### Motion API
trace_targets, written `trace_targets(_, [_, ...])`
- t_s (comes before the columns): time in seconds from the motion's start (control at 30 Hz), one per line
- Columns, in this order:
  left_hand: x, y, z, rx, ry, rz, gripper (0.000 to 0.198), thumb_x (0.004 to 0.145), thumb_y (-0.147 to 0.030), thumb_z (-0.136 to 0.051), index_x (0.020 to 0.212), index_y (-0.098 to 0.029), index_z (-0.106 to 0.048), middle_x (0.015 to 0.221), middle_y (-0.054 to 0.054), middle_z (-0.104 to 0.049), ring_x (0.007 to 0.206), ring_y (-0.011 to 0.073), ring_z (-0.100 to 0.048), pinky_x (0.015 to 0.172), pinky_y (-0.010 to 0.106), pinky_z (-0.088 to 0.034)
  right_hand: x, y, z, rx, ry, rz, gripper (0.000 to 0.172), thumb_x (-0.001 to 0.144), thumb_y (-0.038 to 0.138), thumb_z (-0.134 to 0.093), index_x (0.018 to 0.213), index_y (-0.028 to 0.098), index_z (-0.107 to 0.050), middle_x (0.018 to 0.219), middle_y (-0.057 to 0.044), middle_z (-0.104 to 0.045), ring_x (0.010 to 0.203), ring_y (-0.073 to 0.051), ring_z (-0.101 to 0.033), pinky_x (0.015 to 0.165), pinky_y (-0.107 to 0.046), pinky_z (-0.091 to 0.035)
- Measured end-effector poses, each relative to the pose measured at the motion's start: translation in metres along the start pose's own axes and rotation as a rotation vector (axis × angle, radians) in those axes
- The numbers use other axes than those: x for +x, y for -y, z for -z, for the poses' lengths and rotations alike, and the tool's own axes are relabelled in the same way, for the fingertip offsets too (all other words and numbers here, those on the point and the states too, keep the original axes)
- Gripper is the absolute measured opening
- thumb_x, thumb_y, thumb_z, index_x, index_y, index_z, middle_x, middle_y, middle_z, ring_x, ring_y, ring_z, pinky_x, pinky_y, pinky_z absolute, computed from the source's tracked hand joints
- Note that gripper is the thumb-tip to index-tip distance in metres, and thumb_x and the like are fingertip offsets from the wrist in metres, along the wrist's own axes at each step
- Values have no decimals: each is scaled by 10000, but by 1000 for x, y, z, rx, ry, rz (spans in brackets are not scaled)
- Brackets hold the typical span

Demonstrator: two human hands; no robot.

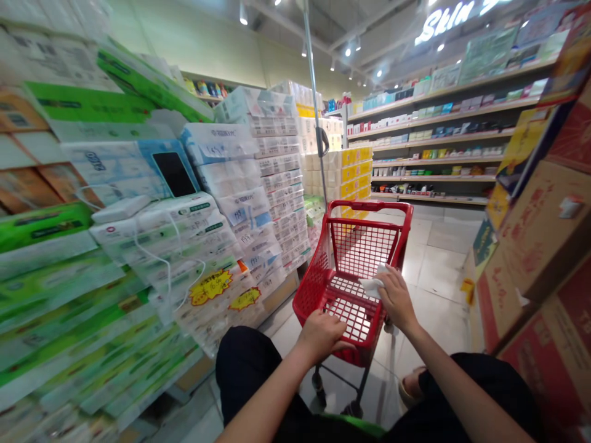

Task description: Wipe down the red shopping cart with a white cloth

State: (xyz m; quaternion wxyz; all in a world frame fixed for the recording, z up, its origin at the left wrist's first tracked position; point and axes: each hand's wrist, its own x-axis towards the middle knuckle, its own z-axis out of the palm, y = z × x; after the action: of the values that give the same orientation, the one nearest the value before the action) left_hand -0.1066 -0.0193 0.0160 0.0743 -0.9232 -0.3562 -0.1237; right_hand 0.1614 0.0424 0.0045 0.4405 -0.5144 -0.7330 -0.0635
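Note:
A red plastic shopping cart (301, 294) with a grid basket stands between my knees, and I see no goods in it. My left hand (322, 335) is closed over the near left rim of the basket. In my right hand (396, 295) is a crumpled white tissue (373, 287), pinched at the basket's right side. Part of the tissue hangs over the inside of the basket. The cart's handle bar (369, 206) is at the far end, away from both hands.
Stacked tissue packs (231, 184) line the left, with a phone (174, 174) and a white cable (170, 271) on them. Cardboard boxes (530, 246) rise at the right. A thin metal pole (311, 67) stands behind the cart. Product shelves (429, 138) fill the back.

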Motion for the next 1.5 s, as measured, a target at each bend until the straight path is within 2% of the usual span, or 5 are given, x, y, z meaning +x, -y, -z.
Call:
trace_targets(0.33, [17,47,-6,-33,-204,160,531,850,-608,-580,1208,-224,-505,1224,77,-539,1227,256,-462,1165,525,-176,-30,97,-23,-5,149,186,277,909,265,-452,1154,252,-583,1143,-69,-625,1274,-270,-431,1167,-543,-216])
trace_targets(0.5, [18,53,-7,-147,-162,89,537,838,-535,-635,1234,-205,-483,1195,89,-563,1121,246,-535,1034,446,-396,-24,76,-17,-30,192,257,272,926,302,-479,1167,258,-597,1162,-58,-639,1251,-256,-468,1152,-520,-268])
trace_targets(0.77, [7,91,-1,-23,-167,127,346,809,-508,-680,977,-224,-575,1013,41,-615,1121,237,-540,1167,477,-236,-22,36,-2,-47,165,145,340,972,350,-416,1281,285,-544,1352,-32,-542,1354,-244,-380,1138,-463,-330])
trace_targets(1.23, [36,68,-18,-35,-167,114,292,797,-249,-647,1077,-205,-577,999,48,-650,972,234,-580,1172,530,-164,-26,104,-49,-188,105,156,565,951,238,-399,1505,257,-288,1288,-147,-538,1100,-308,-531,877,-462,-486])
trace_targets(1.5, [38,57,-16,-49,-154,85,200,811,-324,-671,921,-215,-545,888,22,-634,909,223,-586,1151,517,-212,-26,34,1,-276,130,104,416,963,360,-437,1375,335,-483,1208,-61,-634,987,-277,-565,758,-404,-435])
